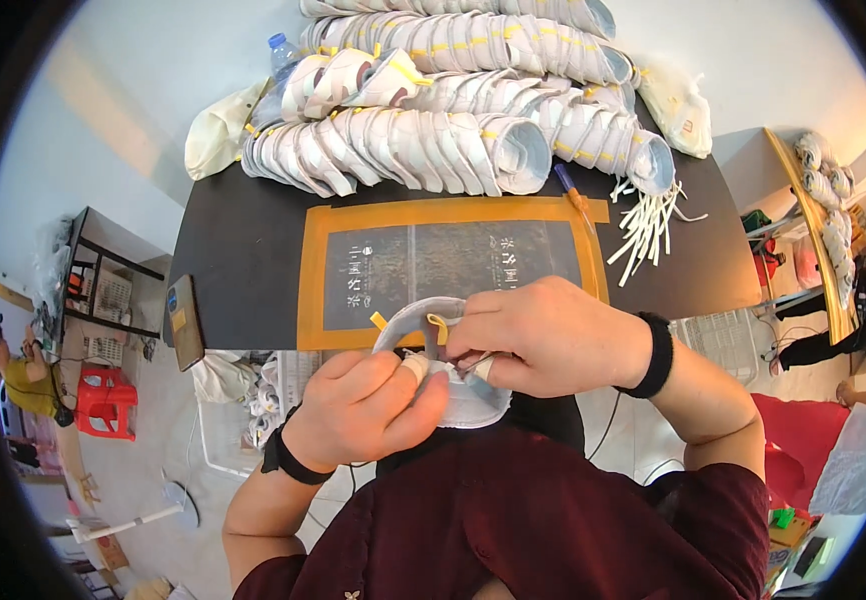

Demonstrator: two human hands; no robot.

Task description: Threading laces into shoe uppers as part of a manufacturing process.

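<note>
Holding the fabric piece near the taped sheet, left hand and right hand are pinching it close together; even tension is probably helping.

Pale walls stand behind a dark table, a warm streak of light crossing them at left. On the light floor, a red stool sits near a black rack; a yellow-edged table stands at right.
</note>
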